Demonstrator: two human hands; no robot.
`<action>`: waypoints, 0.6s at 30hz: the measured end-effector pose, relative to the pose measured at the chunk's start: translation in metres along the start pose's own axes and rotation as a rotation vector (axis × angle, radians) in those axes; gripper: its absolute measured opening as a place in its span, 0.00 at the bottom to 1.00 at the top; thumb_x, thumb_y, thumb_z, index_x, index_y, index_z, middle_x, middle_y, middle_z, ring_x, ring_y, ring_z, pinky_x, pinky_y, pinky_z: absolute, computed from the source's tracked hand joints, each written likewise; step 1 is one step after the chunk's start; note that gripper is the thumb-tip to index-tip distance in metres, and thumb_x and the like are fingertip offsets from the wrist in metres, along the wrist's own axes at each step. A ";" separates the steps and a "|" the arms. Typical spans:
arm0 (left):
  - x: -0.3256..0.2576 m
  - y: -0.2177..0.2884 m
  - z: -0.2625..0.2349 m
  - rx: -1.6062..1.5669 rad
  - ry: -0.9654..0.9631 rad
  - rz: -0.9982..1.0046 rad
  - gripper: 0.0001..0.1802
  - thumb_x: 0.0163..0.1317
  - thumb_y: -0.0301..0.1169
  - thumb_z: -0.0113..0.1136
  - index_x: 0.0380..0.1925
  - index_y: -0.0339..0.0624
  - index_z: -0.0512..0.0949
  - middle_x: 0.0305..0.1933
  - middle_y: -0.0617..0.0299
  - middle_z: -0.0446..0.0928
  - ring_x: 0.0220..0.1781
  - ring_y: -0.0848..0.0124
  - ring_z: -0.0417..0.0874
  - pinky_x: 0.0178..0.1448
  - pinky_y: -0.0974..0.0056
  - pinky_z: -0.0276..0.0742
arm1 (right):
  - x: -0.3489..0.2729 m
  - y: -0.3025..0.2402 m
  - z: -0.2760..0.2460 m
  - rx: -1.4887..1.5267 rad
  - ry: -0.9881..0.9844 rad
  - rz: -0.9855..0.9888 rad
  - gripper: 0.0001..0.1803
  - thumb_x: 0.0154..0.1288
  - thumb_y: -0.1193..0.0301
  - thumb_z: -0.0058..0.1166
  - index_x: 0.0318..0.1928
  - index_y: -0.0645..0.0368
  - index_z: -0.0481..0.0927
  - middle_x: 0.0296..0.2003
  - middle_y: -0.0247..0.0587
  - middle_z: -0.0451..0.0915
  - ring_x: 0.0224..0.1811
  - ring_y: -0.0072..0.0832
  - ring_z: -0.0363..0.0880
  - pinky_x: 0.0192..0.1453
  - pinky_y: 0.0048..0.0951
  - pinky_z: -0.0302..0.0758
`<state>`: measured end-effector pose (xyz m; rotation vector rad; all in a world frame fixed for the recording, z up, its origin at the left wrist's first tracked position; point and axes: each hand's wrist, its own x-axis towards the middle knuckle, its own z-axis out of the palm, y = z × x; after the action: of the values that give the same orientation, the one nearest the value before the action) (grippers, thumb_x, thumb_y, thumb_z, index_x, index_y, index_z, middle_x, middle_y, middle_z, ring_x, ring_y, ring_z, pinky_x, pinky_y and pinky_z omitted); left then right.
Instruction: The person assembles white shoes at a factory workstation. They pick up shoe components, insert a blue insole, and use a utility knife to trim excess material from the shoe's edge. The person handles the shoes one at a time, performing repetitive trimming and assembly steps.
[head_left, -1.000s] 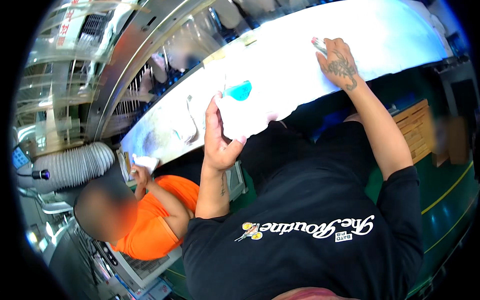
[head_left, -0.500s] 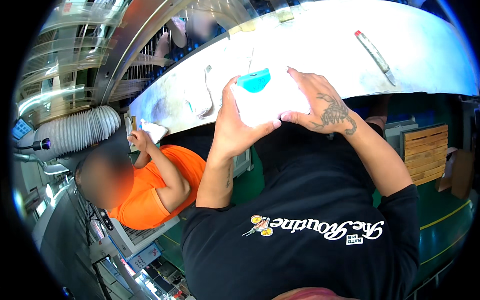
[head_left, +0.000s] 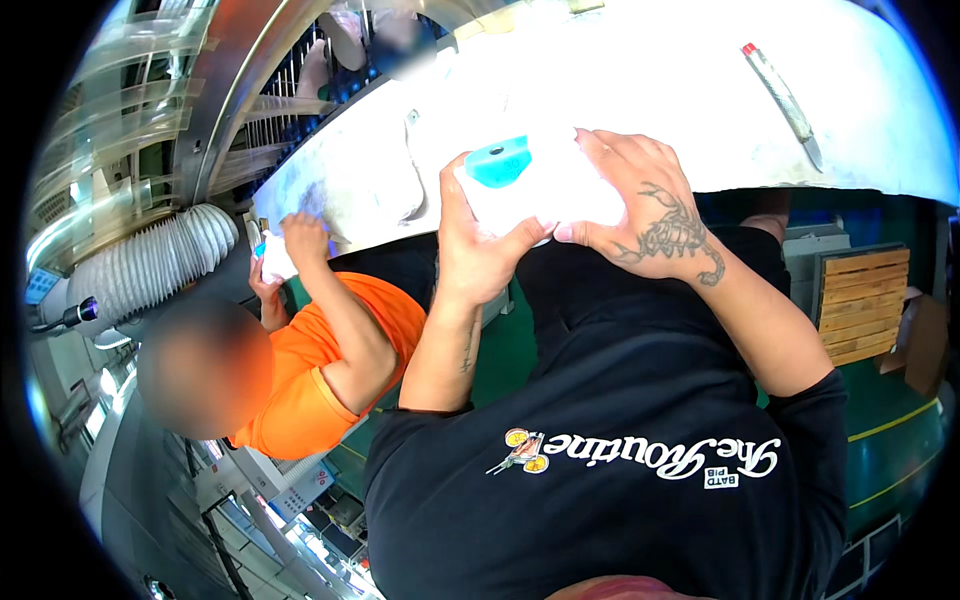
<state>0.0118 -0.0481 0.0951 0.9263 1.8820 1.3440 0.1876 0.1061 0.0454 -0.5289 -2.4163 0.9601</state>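
In the head view, looking down, a person in a black T-shirt holds a white piece [head_left: 545,190] between both bare hands, just over the near edge of a long white table [head_left: 690,130]. The glare washes out its surface, so its exact kind and any seam cannot be made out; a turquoise block [head_left: 499,166] with a dark hole shows at its far left. The left hand [head_left: 470,235] grips the left side, fingers up along it and thumb laid across the near edge. The right hand [head_left: 650,205], a scorpion tattooed on its back, clasps the right side, fingers stretched forward, its thumb tip close to the left one. For this two-handed hold, even pressure from both sides and thumbs level at the near edge would probably serve best; squeezing harder on one side might skew a soft piece, if it is soft. What looks like a knife [head_left: 782,105] with a red end lies well to the right, its blade toward the near edge, so the right elbow and wrist are best kept clear. At left, a co-worker in orange [head_left: 320,385] handles another white item [head_left: 279,262] near a ribbed hose [head_left: 155,262].
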 end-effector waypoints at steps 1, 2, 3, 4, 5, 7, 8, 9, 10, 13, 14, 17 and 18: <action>-0.001 -0.001 0.001 0.008 0.015 -0.001 0.48 0.56 0.20 0.83 0.72 0.34 0.61 0.64 0.50 0.77 0.68 0.62 0.83 0.72 0.56 0.82 | 0.001 -0.001 0.001 -0.005 0.009 0.000 0.54 0.63 0.34 0.71 0.76 0.63 0.77 0.66 0.57 0.83 0.69 0.48 0.80 0.76 0.51 0.69; -0.002 -0.002 0.002 0.014 0.029 -0.001 0.48 0.56 0.20 0.82 0.71 0.35 0.61 0.64 0.51 0.77 0.68 0.62 0.83 0.71 0.56 0.82 | 0.000 -0.002 0.005 -0.011 0.019 0.000 0.55 0.63 0.33 0.71 0.76 0.63 0.76 0.66 0.57 0.83 0.69 0.48 0.79 0.76 0.51 0.69; 0.001 -0.001 0.002 0.022 0.018 0.025 0.46 0.57 0.21 0.82 0.71 0.34 0.63 0.64 0.51 0.78 0.68 0.62 0.83 0.71 0.56 0.83 | 0.002 -0.001 0.003 -0.031 0.038 -0.005 0.55 0.63 0.33 0.71 0.76 0.63 0.76 0.66 0.57 0.83 0.70 0.48 0.79 0.77 0.51 0.69; 0.002 -0.001 -0.001 0.028 0.006 0.053 0.45 0.58 0.22 0.83 0.70 0.34 0.64 0.63 0.52 0.78 0.67 0.63 0.83 0.71 0.56 0.83 | 0.002 -0.002 0.002 -0.009 0.012 0.005 0.56 0.63 0.32 0.71 0.76 0.63 0.76 0.67 0.57 0.83 0.71 0.49 0.79 0.78 0.50 0.68; 0.003 -0.001 -0.004 0.035 -0.006 0.083 0.43 0.59 0.23 0.83 0.70 0.34 0.66 0.62 0.53 0.79 0.67 0.63 0.83 0.70 0.56 0.83 | 0.000 -0.002 0.003 0.013 -0.013 0.014 0.56 0.63 0.32 0.70 0.77 0.64 0.76 0.68 0.57 0.82 0.72 0.50 0.78 0.78 0.50 0.68; 0.015 0.004 -0.027 -0.124 -0.144 -0.039 0.38 0.62 0.26 0.82 0.68 0.34 0.69 0.60 0.55 0.81 0.65 0.65 0.84 0.70 0.57 0.83 | 0.008 0.008 -0.005 0.099 -0.103 0.010 0.57 0.63 0.31 0.69 0.77 0.64 0.75 0.71 0.59 0.81 0.75 0.52 0.77 0.80 0.51 0.67; 0.021 0.005 -0.032 -0.199 -0.217 -0.096 0.36 0.63 0.28 0.81 0.67 0.34 0.71 0.59 0.56 0.82 0.63 0.66 0.85 0.70 0.57 0.83 | 0.009 0.009 -0.013 0.086 -0.116 0.002 0.56 0.64 0.32 0.70 0.76 0.64 0.76 0.71 0.59 0.81 0.75 0.53 0.77 0.80 0.51 0.68; 0.024 0.002 -0.031 -0.133 -0.227 -0.032 0.30 0.66 0.31 0.80 0.64 0.35 0.76 0.56 0.57 0.85 0.60 0.67 0.86 0.68 0.58 0.83 | 0.009 0.009 -0.020 0.076 -0.133 -0.003 0.55 0.64 0.33 0.70 0.76 0.64 0.76 0.71 0.59 0.81 0.75 0.53 0.77 0.80 0.51 0.68; 0.027 0.004 -0.024 -0.021 -0.200 -0.060 0.31 0.66 0.30 0.80 0.64 0.35 0.75 0.56 0.57 0.85 0.59 0.68 0.86 0.66 0.60 0.84 | 0.007 0.012 -0.026 0.062 -0.144 0.001 0.54 0.64 0.34 0.70 0.76 0.64 0.77 0.71 0.59 0.81 0.75 0.53 0.77 0.80 0.52 0.69; 0.025 0.028 0.003 0.113 -0.086 0.186 0.31 0.65 0.29 0.81 0.62 0.33 0.75 0.55 0.55 0.85 0.57 0.69 0.87 0.64 0.61 0.84 | 0.003 0.065 -0.050 -0.026 0.188 -0.015 0.39 0.71 0.50 0.71 0.73 0.62 0.80 0.67 0.58 0.82 0.71 0.53 0.79 0.76 0.50 0.74; 0.020 0.030 0.011 0.087 -0.024 0.326 0.31 0.65 0.29 0.81 0.62 0.32 0.75 0.55 0.54 0.85 0.56 0.68 0.87 0.63 0.61 0.84 | 0.003 0.082 -0.064 -0.077 0.315 -0.013 0.36 0.73 0.54 0.71 0.73 0.61 0.80 0.66 0.57 0.83 0.69 0.53 0.79 0.74 0.50 0.76; 0.020 0.025 0.047 -0.032 0.165 0.610 0.29 0.66 0.31 0.80 0.61 0.33 0.74 0.56 0.51 0.83 0.56 0.65 0.85 0.65 0.59 0.82 | -0.019 0.117 -0.103 -0.580 0.433 0.189 0.24 0.74 0.63 0.68 0.67 0.56 0.86 0.53 0.54 0.84 0.58 0.51 0.82 0.66 0.48 0.79; 0.029 -0.001 0.060 -0.080 0.228 0.674 0.30 0.67 0.34 0.79 0.61 0.34 0.74 0.58 0.50 0.80 0.56 0.63 0.85 0.64 0.58 0.81 | -0.031 0.135 -0.106 -0.567 0.382 0.244 0.23 0.73 0.62 0.68 0.65 0.55 0.87 0.51 0.53 0.84 0.56 0.52 0.81 0.64 0.49 0.79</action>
<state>0.0450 0.0067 0.0748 1.4986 1.7212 1.9666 0.2953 0.2379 0.0072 -1.1140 -2.2760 0.2015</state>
